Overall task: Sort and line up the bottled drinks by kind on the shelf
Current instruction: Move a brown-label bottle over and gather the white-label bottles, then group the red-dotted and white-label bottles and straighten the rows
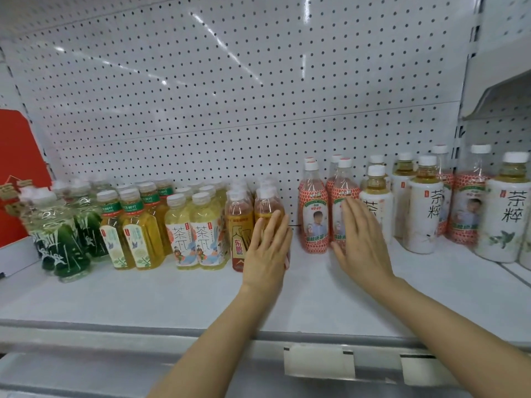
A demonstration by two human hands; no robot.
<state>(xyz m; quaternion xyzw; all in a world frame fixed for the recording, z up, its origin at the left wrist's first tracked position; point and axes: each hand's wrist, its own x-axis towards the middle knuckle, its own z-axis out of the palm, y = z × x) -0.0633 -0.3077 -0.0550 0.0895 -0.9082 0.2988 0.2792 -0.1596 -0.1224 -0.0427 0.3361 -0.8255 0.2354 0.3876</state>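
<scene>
**Both hands flat among the bottles on the shelf**

My left hand [265, 251] lies open against the front brown-and-gold bottle [268, 214], fingers [273, 225] straight and spread over its label, pressing on it rather than wrapped around it. My right hand [360, 242] is open too, palm turned toward the red-patterned bottles [314, 222], its fingertips lying across the label of the nearer one; nothing is clasped in it.

I take the brown-and-gold bottle as my landmark. It stands upright on the white shelf [143, 297], in a short row with a twin [240, 225] touching it on the left and more of the same kind behind. Further left of it come the pale yellow bottles with illustrated labels [198, 234], then the amber tea bottles with green neck bands [126, 231], then the dark green bottles [71, 239] at the far left end, next to a red sign [17, 173]. Each kind stands in its own rows running back toward the pegboard wall [230, 96].

To the right of my landmark there is a bare gap of shelf, then the red-patterned bottles with white caps. Beyond those stand the white-labelled tea bottles [425, 214], with at least one more red-patterned bottle [467, 208] mixed in among them.
</scene>
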